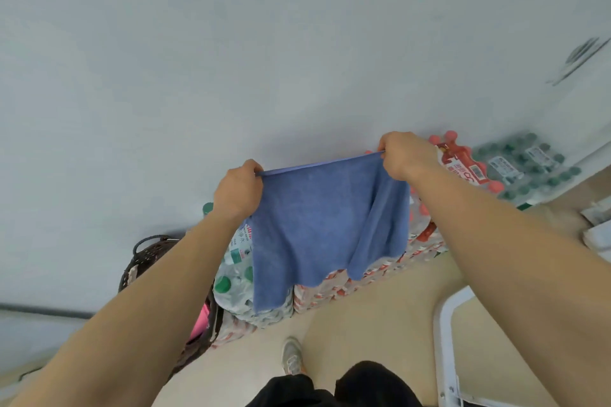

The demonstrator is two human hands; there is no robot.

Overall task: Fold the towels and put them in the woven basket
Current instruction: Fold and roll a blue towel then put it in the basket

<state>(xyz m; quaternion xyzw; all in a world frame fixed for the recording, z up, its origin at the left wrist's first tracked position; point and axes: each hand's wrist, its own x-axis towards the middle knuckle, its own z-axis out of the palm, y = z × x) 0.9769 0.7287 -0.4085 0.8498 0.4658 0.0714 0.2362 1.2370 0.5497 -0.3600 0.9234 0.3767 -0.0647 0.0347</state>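
Two hands hold a blue towel [325, 225] stretched in the air at the frame's centre: the left hand [238, 190] pinches its upper left corner, the right hand [405, 155] its upper right, well apart, the top edge taut and the cloth hanging down. Behind it stand stacked packs of bottled water [334, 291]. The dark woven basket [145, 256] sits at lower left, partly hidden by the left forearm.

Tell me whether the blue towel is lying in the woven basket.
No, the left hand and right hand hold the towel up outspread.
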